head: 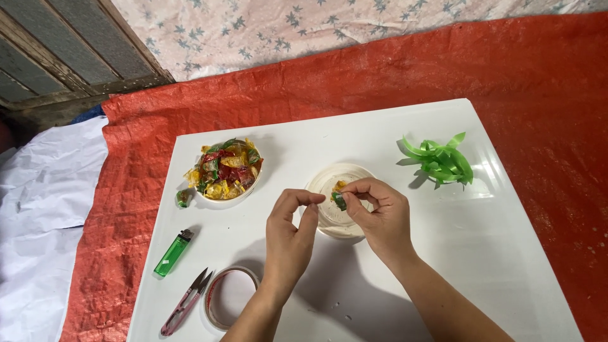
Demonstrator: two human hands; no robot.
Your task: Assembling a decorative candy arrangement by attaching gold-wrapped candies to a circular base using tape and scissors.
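My right hand [377,214] pinches a small green and yellow wrapped candy [340,200] over a shallow clear round dish [324,183] on the white board [380,285]. My left hand [289,233] hovers just left of it, fingers curled with thumb and forefinger close together, and I cannot tell whether it touches the candy. A white bowl [209,200] heaped with red, yellow and green wrapped candies [226,168] stands at the board's left. One loose candy [183,198] lies beside that bowl.
A bunch of green ribbon strips [441,161] lies at the board's right. A green lighter [173,253], pink thread snips [184,303] and a roll of clear tape [227,296] sit near the front left. Red tarp [538,82] surrounds the board; white plastic sheet [38,209] at left.
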